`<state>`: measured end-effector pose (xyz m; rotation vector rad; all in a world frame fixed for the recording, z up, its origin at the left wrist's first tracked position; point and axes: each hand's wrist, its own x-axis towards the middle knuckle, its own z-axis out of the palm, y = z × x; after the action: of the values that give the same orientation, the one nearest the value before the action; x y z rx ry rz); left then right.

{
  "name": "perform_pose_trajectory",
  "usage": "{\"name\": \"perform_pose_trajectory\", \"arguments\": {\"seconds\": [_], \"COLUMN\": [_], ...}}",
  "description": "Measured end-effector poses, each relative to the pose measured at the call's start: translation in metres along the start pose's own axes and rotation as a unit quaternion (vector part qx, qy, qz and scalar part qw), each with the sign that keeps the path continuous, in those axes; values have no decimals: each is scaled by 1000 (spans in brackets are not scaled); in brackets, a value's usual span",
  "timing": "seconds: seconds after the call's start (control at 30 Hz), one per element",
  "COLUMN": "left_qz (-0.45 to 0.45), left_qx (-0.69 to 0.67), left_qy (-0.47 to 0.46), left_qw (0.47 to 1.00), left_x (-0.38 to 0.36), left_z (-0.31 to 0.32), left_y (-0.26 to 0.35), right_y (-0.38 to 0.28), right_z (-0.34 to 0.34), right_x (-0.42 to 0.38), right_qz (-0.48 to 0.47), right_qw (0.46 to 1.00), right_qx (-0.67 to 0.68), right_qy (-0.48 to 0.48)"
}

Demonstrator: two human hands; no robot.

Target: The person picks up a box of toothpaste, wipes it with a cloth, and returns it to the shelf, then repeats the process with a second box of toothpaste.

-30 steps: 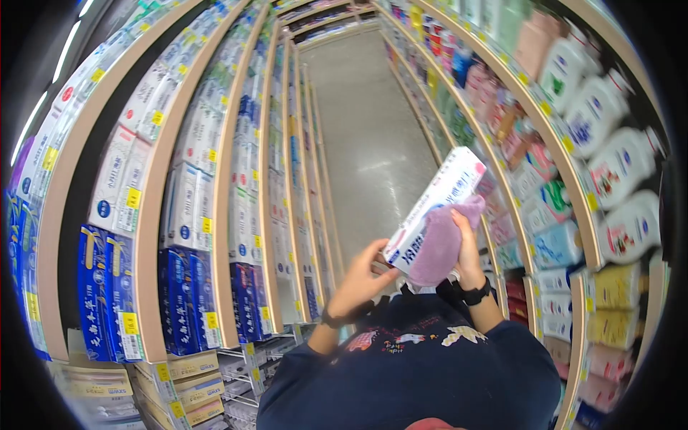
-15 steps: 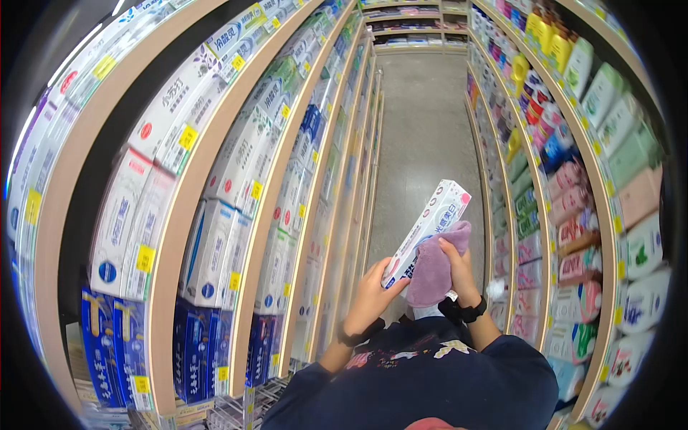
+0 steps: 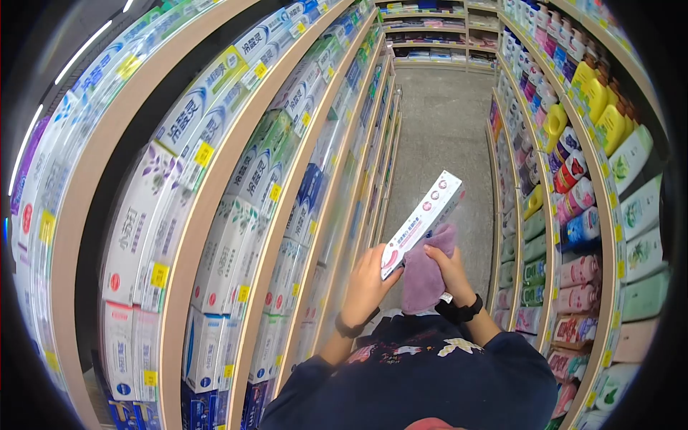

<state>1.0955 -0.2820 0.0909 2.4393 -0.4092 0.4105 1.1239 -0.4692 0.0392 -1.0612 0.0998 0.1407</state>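
Wiping of a toothpaste box (image 3: 423, 221) is in progress, centre of frame.
The box's lower end is gripped by the left hand (image 3: 368, 276); a purple cloth (image 3: 424, 271) is pressed on it by the closed right hand (image 3: 448, 266); the upper part looks not yet wiped.

- The aisle floor (image 3: 441, 129) ahead lies open between the two shelf runs, a clear lane straight forward.
- The left shelves (image 3: 215, 215) stand close, packed with boxed toothpaste (image 3: 136, 229) edge to edge.
- The right shelves (image 3: 552, 215) are crowded with bottles (image 3: 588, 93).
- The long box (image 3: 423, 218), held tilted, reaches up into the middle of the lane.
- End shelves (image 3: 437, 43) close the aisle at the far end.
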Motion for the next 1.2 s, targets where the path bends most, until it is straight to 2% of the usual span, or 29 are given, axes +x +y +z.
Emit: {"name": "perform_pose_trajectory", "arguments": {"seconds": [0.07,0.13,0.2,0.27,0.43,0.53,0.6,0.67,0.73,0.8,0.87,0.97,1.07,1.2], "left_qz": [-9,-57,-72,-93,-97,-106,-58,-60,-54,-47,-42,-71,-108,-147], "left_qx": [5,-11,-25,-62,-64,-56,-49,-21,48,85,194,213,219,263], "left_qy": [-7,-59,-88,-143,-124,-92,-9,19,46,63,104,123,135,137], "left_qw": [1000,997,993,983,985,989,997,998,996,993,975,967,960,944], "left_x": [18,34,55,78,121,151,175,200,224,237,251,266,271,276], "left_z": [9,20,27,38,81,95,98,90,79,75,63,46,34,31], "left_y": [-5,-8,-11,-15,-58,-84,-102,-113,-128,-153,-170,-190,-201,-215], "right_y": [-6,-4,-10,-18,-17,-24,-30,-39,-46,-53,-53,-50,-34,-8], "right_z": [-5,-14,-17,-18,-25,-16,-7,2,10,24,36,62,82,98], "right_x": [16,32,45,59,114,152,184,219,257,290,320,355,383,413], "right_qz": [17,-7,-20,-54,-45,-25,-20,-49,-68,-57,-39,88,148,175], "right_qw": [1000,999,998,990,985,988,989,987,985,991,990,983,973,965], "right_qx": [-9,-50,-59,-127,-161,-147,-143,-154,-161,-109,-106,-56,-11,18], "right_qy": [-9,6,15,23,35,37,37,14,-6,-56,-82,-149,-176,-195]}}
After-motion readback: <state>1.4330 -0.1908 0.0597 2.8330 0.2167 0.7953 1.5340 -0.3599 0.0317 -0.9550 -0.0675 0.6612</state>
